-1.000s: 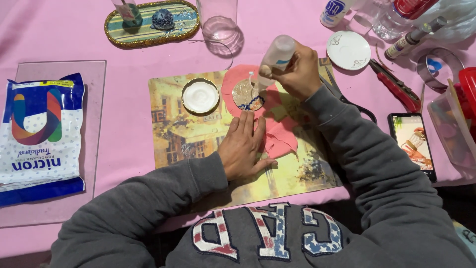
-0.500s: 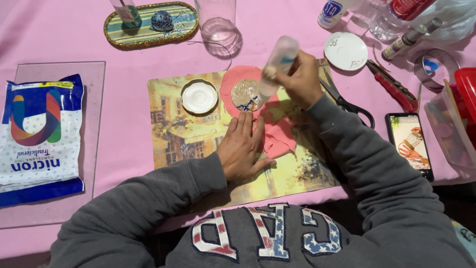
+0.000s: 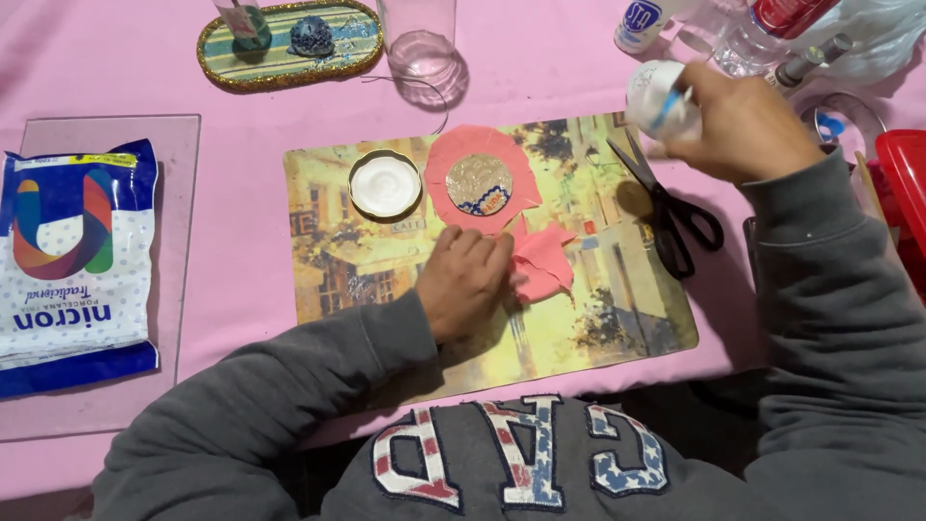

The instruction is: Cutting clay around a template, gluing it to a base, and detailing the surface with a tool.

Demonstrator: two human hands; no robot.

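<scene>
A: Where does the bottle (image 3: 661,96) sit against the disc (image 3: 478,183)?

B: Upper right of the frame, off the mat (image 3: 617,318), well apart from the disc, which lies upper centre on the pink piece (image 3: 482,178). The right hand (image 3: 743,121) is wrapped around the bottle, whose long axis runs roughly left to right.

A: And the left hand (image 3: 463,280)?

B: It is much nearer: it lies flat, fingers loosely together, just below the disc, holding nothing and pressing the pink scrap (image 3: 540,265) to the mat.

A: Anything between bottle and disc?

B: The scissors (image 3: 666,207) lie there.

Lid (image 3: 385,184) left of disc (image 3: 479,183) on placemat (image 3: 598,318); scissors (image 3: 666,207) right; bag (image 3: 72,256) far left.
</scene>
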